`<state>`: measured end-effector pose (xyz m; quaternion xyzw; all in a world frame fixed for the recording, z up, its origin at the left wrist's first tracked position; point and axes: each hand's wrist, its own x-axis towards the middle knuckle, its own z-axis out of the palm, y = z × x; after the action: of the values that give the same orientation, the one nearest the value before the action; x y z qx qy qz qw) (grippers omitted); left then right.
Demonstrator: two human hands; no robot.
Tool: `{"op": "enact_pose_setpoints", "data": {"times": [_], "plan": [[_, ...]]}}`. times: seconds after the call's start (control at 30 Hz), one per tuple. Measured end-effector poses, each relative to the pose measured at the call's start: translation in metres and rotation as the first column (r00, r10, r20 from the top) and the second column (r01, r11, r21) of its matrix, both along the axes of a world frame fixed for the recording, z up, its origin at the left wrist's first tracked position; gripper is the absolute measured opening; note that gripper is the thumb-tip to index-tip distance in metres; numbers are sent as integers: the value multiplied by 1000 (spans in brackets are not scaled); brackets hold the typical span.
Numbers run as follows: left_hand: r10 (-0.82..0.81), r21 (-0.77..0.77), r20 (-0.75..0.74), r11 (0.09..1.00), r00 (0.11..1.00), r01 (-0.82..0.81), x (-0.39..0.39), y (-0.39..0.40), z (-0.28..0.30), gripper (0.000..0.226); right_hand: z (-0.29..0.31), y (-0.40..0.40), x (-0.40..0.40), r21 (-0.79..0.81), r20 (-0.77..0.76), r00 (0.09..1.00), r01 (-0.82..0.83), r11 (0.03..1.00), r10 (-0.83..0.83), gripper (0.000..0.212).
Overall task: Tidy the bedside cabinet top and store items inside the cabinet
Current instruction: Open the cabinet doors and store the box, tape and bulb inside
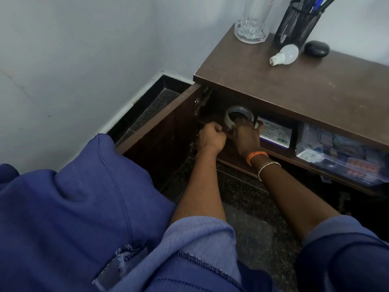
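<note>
Nearest the camera, two forearms in rolled blue sleeves reach into the open bedside cabinet (294, 87), whose door (160, 123) swings out to the left. The left hand (210, 137) is curled into a fist at the front edge of the inner shelf (233, 157); whether it holds anything cannot be told. The right hand (247, 135), just beside it, has its fingers hooked through the hole of a roll of clear tape (239, 116) and grips the ring at the shelf's left end. The roll stands on its rim, its open core facing the front. To its right on the shelf lie a purple-edged box (275, 131) and a clear bag of blister packs (341, 152). Farther back, at the top's rear edge, stand a glass mug (251, 20) and a mesh pen holder (296, 24). Before the holder a white bulb (285, 54) lies with its base toward the front left, beside a black pebble-shaped case (316, 48).
</note>
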<state>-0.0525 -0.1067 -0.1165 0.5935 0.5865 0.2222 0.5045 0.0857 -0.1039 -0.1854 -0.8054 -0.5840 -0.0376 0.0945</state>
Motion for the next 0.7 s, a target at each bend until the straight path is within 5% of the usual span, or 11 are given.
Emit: {"op": "enact_pose_setpoints", "data": {"times": [0.3, 0.53, 0.7], "plan": [[74, 202, 87, 975, 993, -91, -3, -3, 11, 25, 24, -16, -11, 136, -17, 997, -75, 988, 78, 36], [362, 469, 229, 772, 904, -429, -1, 3, 41, 18, 81, -57, -30, 428, 4, 973, -209, 879, 229, 18], [360, 541, 269, 711, 893, -450, 1, 5, 59, 12, 131, -67, -28, 588, -53, 950, -220, 778, 308, 20]]}}
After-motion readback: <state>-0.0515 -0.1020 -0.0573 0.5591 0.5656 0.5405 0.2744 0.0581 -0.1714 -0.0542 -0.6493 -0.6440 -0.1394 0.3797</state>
